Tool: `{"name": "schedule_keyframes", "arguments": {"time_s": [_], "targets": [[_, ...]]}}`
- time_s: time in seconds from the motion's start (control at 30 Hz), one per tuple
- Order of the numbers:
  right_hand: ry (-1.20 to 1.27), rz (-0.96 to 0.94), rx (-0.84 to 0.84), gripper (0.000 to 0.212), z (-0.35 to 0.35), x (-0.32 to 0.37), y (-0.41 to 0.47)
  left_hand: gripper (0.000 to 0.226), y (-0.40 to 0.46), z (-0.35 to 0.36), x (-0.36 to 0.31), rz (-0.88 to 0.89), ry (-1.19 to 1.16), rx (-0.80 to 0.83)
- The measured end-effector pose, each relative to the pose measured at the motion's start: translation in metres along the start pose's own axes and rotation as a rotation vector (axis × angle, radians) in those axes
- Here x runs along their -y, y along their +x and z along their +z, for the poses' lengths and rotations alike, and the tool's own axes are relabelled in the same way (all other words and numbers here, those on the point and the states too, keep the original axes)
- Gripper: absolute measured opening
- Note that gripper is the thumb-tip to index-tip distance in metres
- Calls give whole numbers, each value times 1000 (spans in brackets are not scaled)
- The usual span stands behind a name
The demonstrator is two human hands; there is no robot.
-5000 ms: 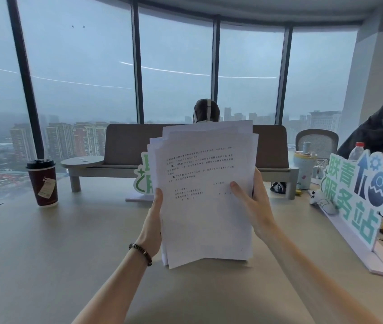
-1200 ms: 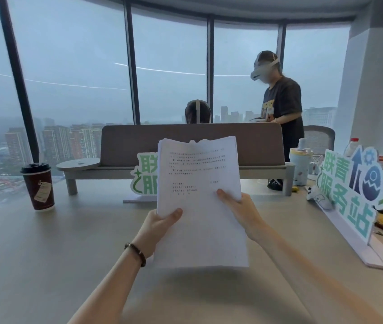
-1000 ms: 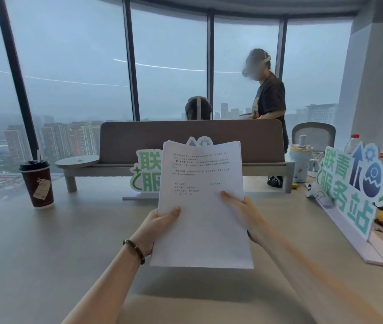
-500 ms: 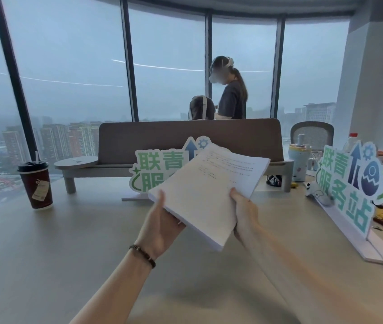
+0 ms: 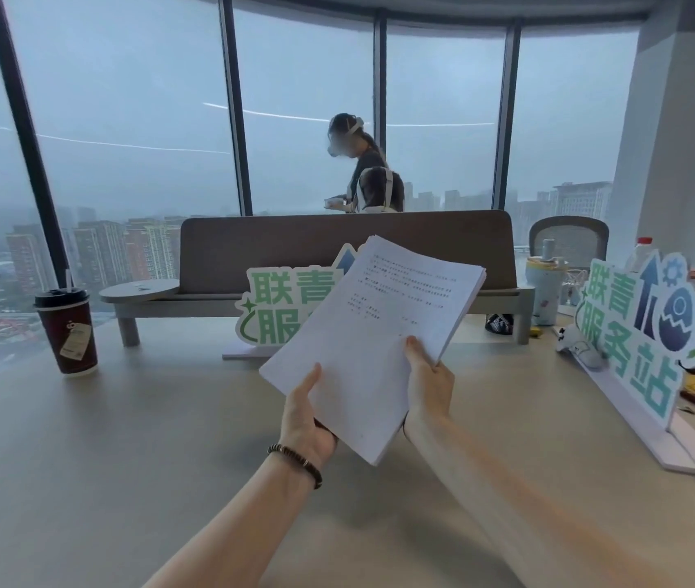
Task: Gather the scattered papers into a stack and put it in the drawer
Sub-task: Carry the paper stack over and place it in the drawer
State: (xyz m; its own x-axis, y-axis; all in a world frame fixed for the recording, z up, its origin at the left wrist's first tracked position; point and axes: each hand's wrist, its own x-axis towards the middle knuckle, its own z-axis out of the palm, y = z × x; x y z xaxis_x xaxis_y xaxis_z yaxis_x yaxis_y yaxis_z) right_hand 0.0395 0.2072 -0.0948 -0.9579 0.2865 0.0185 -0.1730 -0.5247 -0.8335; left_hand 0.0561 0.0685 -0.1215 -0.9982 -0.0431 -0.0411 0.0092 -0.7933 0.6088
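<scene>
Head view: paper stack (image 5: 373,333) squared, tilted, printed text on top.

The stack of papers (image 5: 373,333) is white, its edges squared, the top sheet carrying a few lines of small printed text. It is held above the table, tilted, far corner raised toward the right.
</scene>
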Motion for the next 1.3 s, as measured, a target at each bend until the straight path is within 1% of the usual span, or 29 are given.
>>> {"name": "schedule_keyframes", "arguments": {"time_s": [0.1, 0.2, 0.33, 0.43, 0.5, 0.53, 0.6, 0.67, 0.7, 0.77, 0.83, 0.87, 0.93, 1.03, 1.1, 1.2, 1.3], "targets": [[-5, 6, 19, 10, -1, 2, -3, 30, 2, -4, 3, -22, 77, -1], [-8, 25, 41, 13, -3, 2, -2, 37, 10, -6, -2, 51, 157, -44], [-87, 32, 116, 25, -7, 3, 7, 37, 15, -5, -19, 128, 214, -96], [-43, -5, 158, 20, -17, 18, 21, 31, 10, -8, -39, 188, 293, -103], [-37, -87, 158, 16, -28, 37, 32, 19, 5, -10, -54, 245, 373, -94], [-100, -136, 158, 21, -34, 47, 38, 14, 2, -11, -62, 278, 422, -84], [-363, -223, 186, 38, -47, 62, 49, 9, -2, -13, -75, 348, 525, -66], [-619, -224, 272, 55, -57, 69, 57, 9, -5, -16, -83, 402, 616, -46], [-706, -205, 321, 58, -61, 70, 60, 9, -6, -16, -84, 421, 652, -37], [-783, -176, 399, 49, -63, 69, 62, 7, -6, -19, -84, 444, 719, -33], [-736, -169, 448, 35, -61, 62, 58, 5, -5, -22, -82, 459, 797, -37], [-715, -181, 442, 28, -59, 56, 56, 5, -4, -24, -80, 468, 842, -36], [-708, -220, 393, 23, -56, 43, 52, 7, -3, -26, -78, 484, 920, -34], [-681, -280, 327, 24, -55, 26, 47, 6, -2, -27, -80, 488, 942, -33], [-671, -293, 291, 25, -55, 20, 44, 5, -1, -29, -82, 466, 889, -36], [-578, -257, 327, 28, -56, 11, 36, 7, -4, -35, -77, 425, 742, -67], [-495, -232, 344, 35, -58, 3, 33, 16, -8, -40, -69, 398, 699, -71]]}}
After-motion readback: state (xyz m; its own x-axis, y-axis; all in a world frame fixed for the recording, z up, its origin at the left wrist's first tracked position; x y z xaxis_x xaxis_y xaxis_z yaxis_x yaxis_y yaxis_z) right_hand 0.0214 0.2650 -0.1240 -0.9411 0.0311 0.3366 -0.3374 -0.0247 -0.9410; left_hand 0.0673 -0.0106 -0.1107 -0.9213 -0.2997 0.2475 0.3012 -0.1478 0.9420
